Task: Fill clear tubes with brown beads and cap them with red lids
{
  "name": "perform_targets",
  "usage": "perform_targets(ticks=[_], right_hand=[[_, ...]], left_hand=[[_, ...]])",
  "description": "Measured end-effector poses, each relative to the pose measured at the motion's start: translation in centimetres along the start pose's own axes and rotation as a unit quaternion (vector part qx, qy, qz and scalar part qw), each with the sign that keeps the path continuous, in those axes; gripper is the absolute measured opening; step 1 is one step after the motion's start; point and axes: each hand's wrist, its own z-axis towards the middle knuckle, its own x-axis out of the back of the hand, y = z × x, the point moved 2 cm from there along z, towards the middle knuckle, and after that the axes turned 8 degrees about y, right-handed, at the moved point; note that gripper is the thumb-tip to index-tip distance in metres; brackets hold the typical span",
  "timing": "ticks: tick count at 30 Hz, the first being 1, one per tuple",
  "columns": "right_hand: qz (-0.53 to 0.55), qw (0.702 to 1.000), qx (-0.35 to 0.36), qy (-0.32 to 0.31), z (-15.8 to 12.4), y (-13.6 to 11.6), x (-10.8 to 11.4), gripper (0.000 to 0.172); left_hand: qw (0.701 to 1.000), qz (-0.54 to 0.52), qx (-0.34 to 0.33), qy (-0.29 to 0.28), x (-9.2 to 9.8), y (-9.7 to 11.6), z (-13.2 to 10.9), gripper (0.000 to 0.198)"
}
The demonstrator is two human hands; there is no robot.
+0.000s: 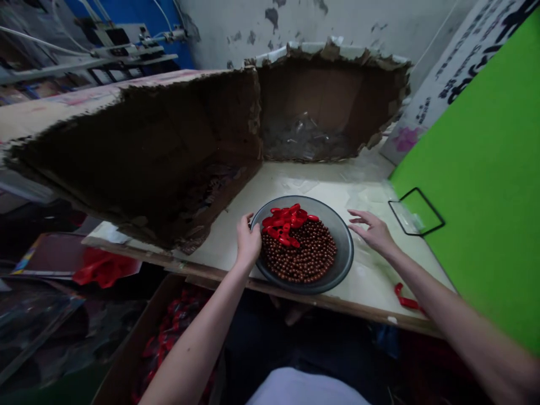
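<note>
Recording a shallow grey bowl (346,253) set on a cream-coloured surface (337,188), close to its front edge. The bowl is filled with small, round, reddish-brown beads (306,254), and a heap of glossy red plastic pieces (287,224) is piled on top of them toward the far left side. The left hand (248,241) is held curled at the left rim of the bowl, with the fingers bent inward against the rim; whether anything is gripped inside it cannot be told. The right hand (373,232) is held open, with the fingers spread, just beside the right rim and not touching it. A red strip (405,296) is seen lying on the surface near its front edge, to the right of the bowl. A black wire frame (415,212) is seen at the right end of the surface, against a green board (485,169). Torn brown cardboard panels (139,163) are stood along the rear and left of the surface. Below the front edge, at left, an open cardboard box (126,343) is seen holding red items (164,332), their exact kind too dim to tell. Red plastic wrapping (105,269) is seen further left.
</note>
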Motion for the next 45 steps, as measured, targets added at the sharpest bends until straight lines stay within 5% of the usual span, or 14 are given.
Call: perform_targets(ticks=[3, 5, 8, 12, 15, 20, 28, 33, 35, 38, 41, 45], right_hand=[[0.131, 0.984, -0.064, 0.102, 0.0, -3.0, 1.1, 0.055], [0.206, 0.969, -0.073, 0.115, -0.3, -6.2, 1.2, 0.06], [0.286, 0.956, -0.05, 0.047, -1.4, -11.5, 0.1, 0.065], [0.348, 0.936, -0.049, -0.02, -2.5, -15.4, -2.6, 0.064], [0.397, 0.914, -0.089, -0.008, -2.9, -15.4, -4.4, 0.059], [0.45, 0.882, -0.135, 0.039, -3.7, -14.8, -5.6, 0.051], [0.351, 0.915, -0.175, -0.095, -3.2, -13.9, -4.0, 0.028], [0.403, 0.889, -0.205, 0.078, -0.9, -13.1, -1.1, 0.027], [0.337, 0.927, -0.163, 0.006, -0.2, -13.4, -0.8, 0.028], [0.124, 0.972, -0.019, -0.198, -0.1, -13.7, -2.1, 0.024], [-0.096, 0.942, 0.137, -0.292, 0.0, -12.9, -4.2, 0.019], [-0.29, 0.859, 0.29, -0.306, 0.9, -11.2, -6.3, 0.012]], left_hand=[[0.997, 0.018, -0.058, 0.04, 0.9, 1.9, -0.9, 0.037], [0.991, 0.015, -0.123, 0.041, 1.5, 4.0, -2.0, 0.035], [0.982, -0.046, -0.162, -0.082, 1.1, 6.8, -4.0, 0.026], [0.945, -0.142, -0.05, -0.29, -1.4, 7.9, -6.5, 0.031], [0.919, -0.193, 0.042, -0.342, -3.3, 7.5, -7.6, 0.042], [0.905, -0.252, 0.14, -0.313, -4.7, 7.0, -8.3, 0.039], [0.926, -0.162, 0.02, -0.342, -3.9, 7.0, -7.8, 0.026], [0.944, -0.078, -0.018, -0.32, -1.6, 6.7, -6.9, 0.027], [0.959, -0.118, 0.007, -0.257, -0.1, 6.5, -5.3, 0.029], [0.981, -0.145, 0.017, -0.131, 2.2, 6.1, -2.0, 0.033], [0.985, -0.152, 0.031, -0.072, 3.1, 5.8, 0.5, 0.036], [0.98, -0.177, 0.046, -0.081, 2.2, 5.7, 1.5, 0.041]])
